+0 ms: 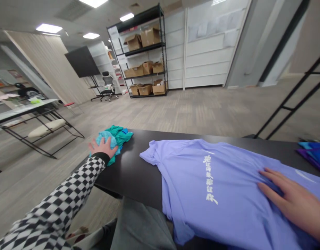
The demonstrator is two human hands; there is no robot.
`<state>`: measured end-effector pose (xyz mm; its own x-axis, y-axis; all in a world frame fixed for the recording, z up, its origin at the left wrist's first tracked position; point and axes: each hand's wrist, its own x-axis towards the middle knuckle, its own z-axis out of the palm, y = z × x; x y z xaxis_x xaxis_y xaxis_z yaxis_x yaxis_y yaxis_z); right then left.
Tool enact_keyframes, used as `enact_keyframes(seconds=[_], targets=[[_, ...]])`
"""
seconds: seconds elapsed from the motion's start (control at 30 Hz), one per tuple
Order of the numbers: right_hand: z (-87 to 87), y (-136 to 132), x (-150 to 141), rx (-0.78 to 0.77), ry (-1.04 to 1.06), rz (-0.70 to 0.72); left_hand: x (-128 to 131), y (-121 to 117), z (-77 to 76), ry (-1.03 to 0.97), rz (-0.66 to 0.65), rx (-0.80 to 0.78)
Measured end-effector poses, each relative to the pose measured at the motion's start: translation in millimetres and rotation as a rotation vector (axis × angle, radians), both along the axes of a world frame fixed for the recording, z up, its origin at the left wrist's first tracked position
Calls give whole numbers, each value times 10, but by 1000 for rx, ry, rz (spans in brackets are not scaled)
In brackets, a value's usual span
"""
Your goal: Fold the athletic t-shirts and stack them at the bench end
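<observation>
A lavender T-shirt (186, 180) with white lettering lies spread over the dark table (141, 177), its near edge reaching the front of the tabletop. My right hand (292, 198) rests flat on the shirt's right part, fingers stretched out. At the table's left end is a crumpled heap of teal and light blue cloth (120, 137). My left hand (104, 147) lies on top of this heap with its fingers spread; I cannot tell whether it grips any of the fabric.
Folded blue and purple cloth (314, 154) sits at the table's right end. A black metal frame (287, 107) rises behind it. Across the carpet stands a black shelf rack (146, 48) with cardboard boxes. At left are another table (22, 109) and a stool (47, 128).
</observation>
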<state>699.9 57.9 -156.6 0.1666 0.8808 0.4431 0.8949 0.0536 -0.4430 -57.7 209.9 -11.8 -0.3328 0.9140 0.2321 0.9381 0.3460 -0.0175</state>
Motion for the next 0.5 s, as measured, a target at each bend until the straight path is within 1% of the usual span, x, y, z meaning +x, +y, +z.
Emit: enact_keyframes(seconds=[0.03,0.07,0.13,0.17,0.2,0.23,0.27,0.3,0.37,0.43,0.5], targets=[[96,-35,-69,-53,-34,17,133,-71,46,20,-35,45],[185,-66,-131,-92,-61,19,296,-155,67,19,-120,113],[333,-115,-232,-171,-124,36,699,-339,28,-79,-431,228],[392,-134,-274,-200,-152,35,927,-424,-29,-160,-620,218],[444,-150,-313,-221,-171,30,1160,-493,-104,-222,-766,181],[489,-166,-350,-251,-189,24,1387,-537,-191,-254,-858,138],[531,-182,-386,-280,-203,14,1594,-551,-283,-262,-900,89],[570,-199,-422,-312,-214,3,1770,-533,-373,-250,-888,50],[643,-235,-490,-375,-232,-18,1990,-415,-537,-210,-798,-27],[706,-272,-538,-436,-246,-30,2017,-244,-665,-182,-744,-121],[757,-303,-550,-493,-252,-27,1896,-86,-755,-169,-756,-191]])
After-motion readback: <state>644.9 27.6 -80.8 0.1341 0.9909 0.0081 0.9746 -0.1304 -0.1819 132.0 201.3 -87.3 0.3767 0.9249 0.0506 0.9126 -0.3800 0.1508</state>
